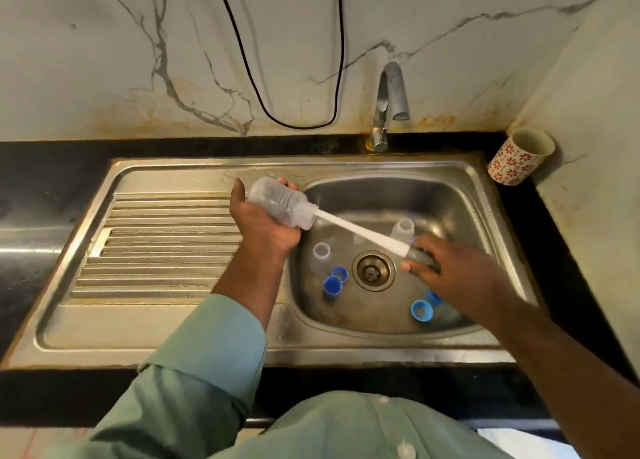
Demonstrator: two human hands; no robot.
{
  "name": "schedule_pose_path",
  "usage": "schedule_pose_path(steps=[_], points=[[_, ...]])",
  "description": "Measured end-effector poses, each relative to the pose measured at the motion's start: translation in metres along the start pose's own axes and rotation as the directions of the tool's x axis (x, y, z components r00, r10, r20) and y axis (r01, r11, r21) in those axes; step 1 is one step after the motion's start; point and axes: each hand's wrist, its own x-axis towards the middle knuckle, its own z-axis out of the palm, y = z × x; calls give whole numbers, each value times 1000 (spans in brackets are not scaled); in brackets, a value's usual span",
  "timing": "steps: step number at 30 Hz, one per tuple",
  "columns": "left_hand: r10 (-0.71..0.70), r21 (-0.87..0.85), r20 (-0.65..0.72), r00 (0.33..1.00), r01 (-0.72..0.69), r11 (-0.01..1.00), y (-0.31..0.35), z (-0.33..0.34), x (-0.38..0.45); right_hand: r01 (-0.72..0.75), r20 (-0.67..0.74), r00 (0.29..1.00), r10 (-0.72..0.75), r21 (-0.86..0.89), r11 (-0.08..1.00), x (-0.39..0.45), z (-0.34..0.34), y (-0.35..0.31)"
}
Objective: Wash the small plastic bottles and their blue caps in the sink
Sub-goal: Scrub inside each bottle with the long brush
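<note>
A person in a green long-sleeved shirt stands at a steel sink (460,178) set in a black table (52,181), seen from above. The left hand (266,223) grips a small clear plastic bottle (278,202), fingers and thumb curled round its body, holding it tilted over the left edge of the basin with its mouth pointing down to the right. A bottle brush (360,231) runs into that mouth; its bristle end shows through the clear wall, and its white shaft slants down to the right. The right hand (453,268) holds the brush's dark grip, fingers wrapped round it, above the right half of the basin.

Inside the basin, two more clear bottles stand upright with open mouths: one (320,256) left of the drain (373,270), one (403,229) behind it, near the brush shaft. Two blue caps (334,283) lie touching each other just left of the drain. Another blue cap (421,310) lies at the front right, and a further cap (433,297) beside it is partly hidden under the right wrist.

The ribbed draining board (166,247) lies to the left. A curved metal tap (389,101) rises behind the basin against a marble-patterned wall, where a black cable (301,125) hangs in a loop. A cup with a red flower pattern (521,155) sits tilted in the far right corner.
</note>
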Motion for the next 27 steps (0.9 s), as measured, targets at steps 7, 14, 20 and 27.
schedule_pose_path(steps=[7,14,20,27], points=[[76,-18,-36,996,-77,997,-17,12,-4,100,47,994,-101,32,994,15,-6,21],[6,-21,-27,1000,-6,1000,-8,9,13,56,122,987,-103,341,938,23,-14,16],[-46,-12,-2,999,46,999,-2,9,11,-18,124,991,-53,508,861,14,-13,11],[-200,-27,-147,969,198,980,14,1,9,127,-202,972,-119,27,992,-6,17,10]])
